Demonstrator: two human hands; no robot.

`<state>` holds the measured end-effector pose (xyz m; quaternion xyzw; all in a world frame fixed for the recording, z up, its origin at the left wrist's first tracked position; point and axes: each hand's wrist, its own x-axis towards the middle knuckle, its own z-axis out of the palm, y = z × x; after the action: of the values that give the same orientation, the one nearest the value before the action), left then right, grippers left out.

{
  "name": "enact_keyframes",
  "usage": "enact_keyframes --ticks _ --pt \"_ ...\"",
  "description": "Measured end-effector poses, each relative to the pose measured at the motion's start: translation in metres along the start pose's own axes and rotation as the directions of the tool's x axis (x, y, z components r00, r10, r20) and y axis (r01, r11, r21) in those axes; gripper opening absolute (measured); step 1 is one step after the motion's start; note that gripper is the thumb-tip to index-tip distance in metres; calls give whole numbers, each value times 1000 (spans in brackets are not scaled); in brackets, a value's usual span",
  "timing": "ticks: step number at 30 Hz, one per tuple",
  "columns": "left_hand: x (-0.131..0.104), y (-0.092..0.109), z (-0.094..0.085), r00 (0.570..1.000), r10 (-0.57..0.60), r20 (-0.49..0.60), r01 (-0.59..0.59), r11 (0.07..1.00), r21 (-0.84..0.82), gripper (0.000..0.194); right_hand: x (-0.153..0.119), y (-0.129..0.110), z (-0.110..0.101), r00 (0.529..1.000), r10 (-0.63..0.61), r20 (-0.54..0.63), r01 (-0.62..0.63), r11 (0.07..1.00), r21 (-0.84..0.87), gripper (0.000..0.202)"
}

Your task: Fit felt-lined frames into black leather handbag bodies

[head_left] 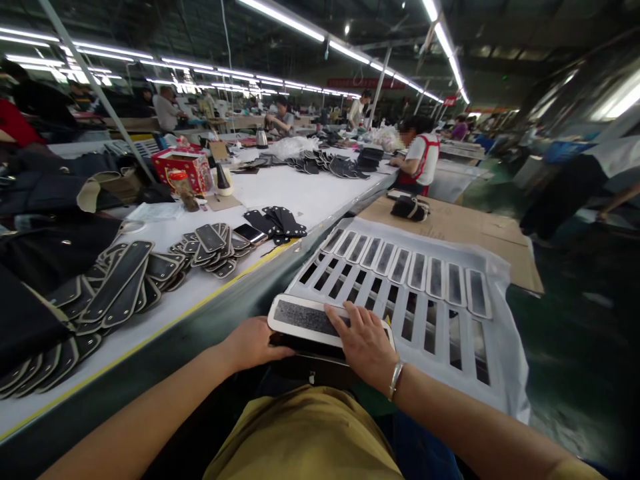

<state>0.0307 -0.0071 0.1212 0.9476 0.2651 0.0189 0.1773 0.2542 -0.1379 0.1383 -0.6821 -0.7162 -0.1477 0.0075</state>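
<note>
A long, rounded panel [306,316] with a pale border and a dark, speckled middle lies across in front of me. Beneath it is a dark layer whose make-up I cannot make out. My left hand [254,343] grips the panel's left end, thumb along the near lower side. On its top face, toward the right end, my right hand [363,337] rests palm down with fingers spread. Just beyond it, a slotted surface under pale sheeting [400,310] bears a row of similar pale-edged panels [399,265] along its far side.
To the left, a white table [280,190] with a yellow edge strip carries piles of dark, pale-edged pieces [120,283], a phone [250,233], a jar [184,191] and a red box [183,167]. Cardboard [480,230] lies beyond the slotted surface. A co-worker [423,157] sits farther off.
</note>
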Motion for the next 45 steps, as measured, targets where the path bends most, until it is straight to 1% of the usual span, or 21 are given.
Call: enact_keyframes --ticks 2,4,5,6,8,10,12,15,17,19,21,23,26,28,30,33,36,38,41,45 --pt "-16 -1 13 994 88 -72 -82 994 78 34 6 -6 2 999 -33 3 33 999 5 58" --pt "-31 -2 30 966 176 -188 -143 973 179 21 12 -13 5 998 -61 18 60 998 16 57" --pt "-36 -2 38 944 220 -247 -167 961 220 13 14 -17 7 997 -71 25 70 997 20 57" --pt "-41 -3 44 915 264 -304 -190 949 252 11 16 -20 9 996 -79 30 79 997 21 57" --pt "-46 -4 52 857 333 -394 -225 929 295 18 17 -22 12 995 -90 38 89 996 14 56" --pt "-49 -5 54 813 368 -451 -235 917 323 21 15 -19 15 992 -108 64 108 994 -2 57" --pt "-50 -7 54 788 376 -488 -222 912 344 21 11 -12 16 978 -166 126 169 986 -12 60" --pt "-52 -10 55 768 403 -499 -232 900 370 19 7 1 18 929 -293 227 298 955 13 71" --pt "-53 -13 58 755 425 -499 -253 891 377 16 9 4 20 900 -340 271 348 937 20 75" --pt "-53 -15 61 739 435 -514 -268 891 368 15 15 1 21 899 -328 291 347 938 -14 72" --pt "-53 -18 64 723 436 -536 -277 893 353 16 21 -6 23 923 -274 269 303 950 -75 65" --pt "-53 -20 66 720 428 -546 -282 900 334 17 24 -14 23 942 -246 227 276 955 -112 63" --pt "-53 -21 68 731 420 -538 -294 905 306 17 20 -18 20 932 -290 218 314 946 -83 75" --pt "-53 -22 69 731 421 -536 -304 905 296 17 14 -13 17 918 -336 211 351 935 -40 85" --pt "-52 -21 68 723 425 -545 -310 904 294 16 9 -4 13 903 -388 181 395 919 -2 87" --pt "-51 -19 64 721 424 -548 -310 905 293 16 6 9 12 886 -446 129 445 895 38 79" --pt "-51 -16 62 727 407 -553 -282 911 300 16 10 12 16 865 -487 119 482 873 73 70" --pt "-52 -15 61 728 390 -563 -249 917 313 16 15 9 20 848 -511 142 505 860 80 67" --pt "-52 -13 62 736 371 -566 -223 923 315 17 19 6 26 836 -517 184 517 855 50 65" --pt "-51 -13 62 758 358 -546 -226 928 296 19 14 7 27 852 -465 242 487 873 -36 56"
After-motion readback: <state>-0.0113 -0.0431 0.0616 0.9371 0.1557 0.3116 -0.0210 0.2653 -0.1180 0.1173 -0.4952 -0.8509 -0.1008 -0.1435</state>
